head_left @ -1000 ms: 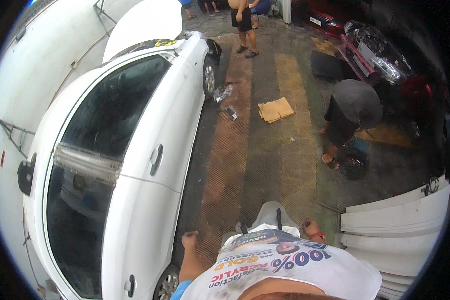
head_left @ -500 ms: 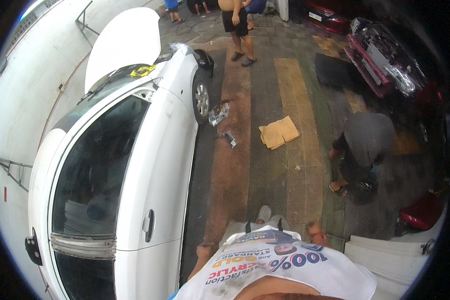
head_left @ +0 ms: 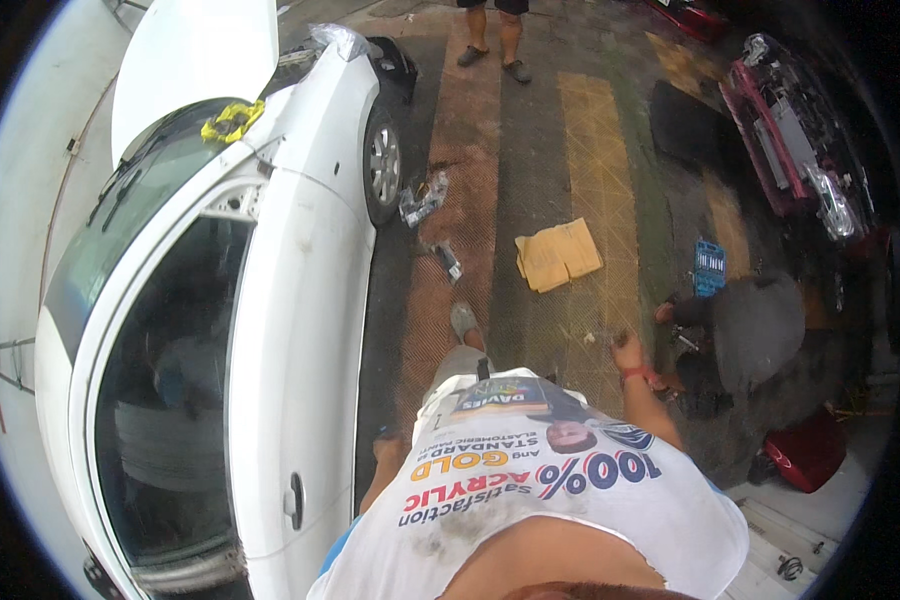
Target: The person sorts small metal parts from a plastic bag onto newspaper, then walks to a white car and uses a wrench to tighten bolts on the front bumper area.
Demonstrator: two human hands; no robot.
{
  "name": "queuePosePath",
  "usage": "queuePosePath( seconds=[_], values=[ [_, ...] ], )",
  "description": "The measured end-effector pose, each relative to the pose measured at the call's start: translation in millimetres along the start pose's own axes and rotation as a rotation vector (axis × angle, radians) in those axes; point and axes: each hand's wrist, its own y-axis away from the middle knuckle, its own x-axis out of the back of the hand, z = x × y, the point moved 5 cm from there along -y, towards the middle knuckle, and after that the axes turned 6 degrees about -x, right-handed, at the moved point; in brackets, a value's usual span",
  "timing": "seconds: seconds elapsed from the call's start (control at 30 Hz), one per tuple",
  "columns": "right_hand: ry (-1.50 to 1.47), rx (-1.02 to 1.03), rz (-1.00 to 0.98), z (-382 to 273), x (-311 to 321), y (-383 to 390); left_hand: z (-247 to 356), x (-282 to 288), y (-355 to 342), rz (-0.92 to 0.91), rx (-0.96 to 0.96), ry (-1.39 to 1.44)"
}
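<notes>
My right hand (head_left: 627, 352), with a red band at the wrist, hangs out in front of my right side above the patterned floor mat. Its fingers look loosely bent and apart, and I see nothing in them. Low at my left side, my left hand (head_left: 386, 440) is partly hidden by my shirt and too small to read. It hangs beside the white car (head_left: 305, 300), apart from the door. Past my right hand, a folded piece of brown cardboard (head_left: 558, 256) lies on the mat. My shoe (head_left: 463, 320) is stepping forward on the mat.
A crouching person (head_left: 760, 325) works at the right beside a blue tool case (head_left: 710, 268). Another person's legs (head_left: 490, 35) stand ahead. Plastic wrapping (head_left: 425, 200) lies near the front wheel (head_left: 382, 165). A dismantled car front (head_left: 795, 140) and a red part (head_left: 807, 448) are at the right.
My view has tipped down and I have moved forward along the car. My right hand has swung forward. The blue tool case has come into sight beside the crouching person.
</notes>
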Motion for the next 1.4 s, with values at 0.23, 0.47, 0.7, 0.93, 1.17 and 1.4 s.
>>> queuePosePath(
  seconds=[0.23,0.47,0.7,0.93,1.17,1.4],
  values=[
    [0.185,-0.237,-0.062,-30,-29,-10,199,42,-215,-0.124,-0.011,0.124],
    [0.278,-0.232,-0.132,-80,-51,-99,513,106,-346,-0.108,-0.227,0.321],
    [0.316,-0.053,-0.053,-190,-46,-302,620,39,-476,-0.056,-0.374,0.136],
    [-0.111,-0.166,-0.066,-316,-2,-489,773,22,-521,-0.091,-0.122,0.118],
    [0.38,-0.053,-0.245,-310,-72,-674,923,29,-639,-0.183,-0.18,0.07],
    [0.22,-0.17,-0.142,-568,-60,-881,1095,28,-784,-0.263,-0.249,-0.127]
  ],
)
